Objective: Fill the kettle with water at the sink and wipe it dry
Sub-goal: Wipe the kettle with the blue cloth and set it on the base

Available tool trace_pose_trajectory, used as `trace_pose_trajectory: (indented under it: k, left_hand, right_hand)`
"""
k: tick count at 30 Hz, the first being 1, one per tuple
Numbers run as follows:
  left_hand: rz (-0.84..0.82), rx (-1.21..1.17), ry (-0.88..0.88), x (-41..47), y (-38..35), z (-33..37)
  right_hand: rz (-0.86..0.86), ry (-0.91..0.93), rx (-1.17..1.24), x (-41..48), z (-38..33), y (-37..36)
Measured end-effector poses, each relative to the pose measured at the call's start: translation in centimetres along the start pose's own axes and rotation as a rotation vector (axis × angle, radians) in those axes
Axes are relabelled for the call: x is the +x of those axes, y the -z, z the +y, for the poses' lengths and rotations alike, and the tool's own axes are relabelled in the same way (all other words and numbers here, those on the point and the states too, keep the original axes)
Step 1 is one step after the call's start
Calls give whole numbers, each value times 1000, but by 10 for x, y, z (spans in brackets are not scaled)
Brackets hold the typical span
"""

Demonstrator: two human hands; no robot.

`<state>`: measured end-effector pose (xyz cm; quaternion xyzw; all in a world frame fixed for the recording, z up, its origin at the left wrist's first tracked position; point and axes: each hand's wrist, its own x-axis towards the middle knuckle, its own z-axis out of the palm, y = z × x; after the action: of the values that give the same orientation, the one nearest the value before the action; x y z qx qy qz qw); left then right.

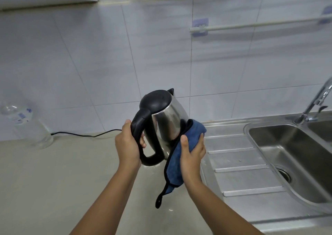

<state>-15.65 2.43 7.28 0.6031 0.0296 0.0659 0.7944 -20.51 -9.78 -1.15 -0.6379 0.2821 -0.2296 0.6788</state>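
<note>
A steel kettle (168, 121) with a black lid and black handle is held in the air above the counter, tilted to the left, lid closed. My left hand (128, 145) grips its handle. My right hand (192, 155) presses a blue cloth (181, 150) against the kettle's lower right side and base. The cloth hangs down below my hand, ending in a black loop. The steel sink (294, 155) lies to the right, with its tap (318, 100) at the back right; no water runs from it.
A ribbed steel draining board (239, 164) sits between the beige counter (53, 181) and the basin. A clear plastic bottle (27, 125) stands at the far left by the tiled wall. A black cable (86, 135) runs along the wall. A white rail (260, 24) is mounted above.
</note>
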Motion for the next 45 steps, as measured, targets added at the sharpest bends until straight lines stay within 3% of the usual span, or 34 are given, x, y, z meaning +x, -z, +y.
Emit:
trace_pose_trajectory:
  k: [7,15,19,21,23,26,29,32,36,38,41,45]
  left_hand:
    - [12,50,-9,-8,-10,5]
    - [-43,149,-44,-12,-12,21]
    - [-28,183,-78,-9,-11,30]
    - [-53,210,-82,-10,-10,33]
    - [-71,225,-85,-11,-8,34]
    - [-116,240,-93,-10,-3,35]
    - [-171,239,-91,-9,2,37]
    - [-211,213,-122,-8,10,43]
    - [-259,219,-161,-8,12,48]
    - [-301,273,-188,-8,14,46]
    - [-315,340,-193,-2,16,37]
    - [-254,312,-104,7,19,16]
  right_hand:
    - [1,76,-232,-30,11,-22]
    - [204,673,-430,-9,-44,-19]
    - [274,874,-731,-9,24,-6]
    - [237,826,-792,-8,61,8]
    - [150,738,-681,-7,66,18]
    - [-33,514,-303,-2,21,20]
    - [-58,369,-9,19,-43,22]
    - [-266,91,17,49,-85,39]
    - [-495,-237,52,70,-79,58]
    - [-554,-169,-92,67,-70,57]
    - [-582,103,-293,68,-73,54]
    - [-609,28,-205,69,-74,51]
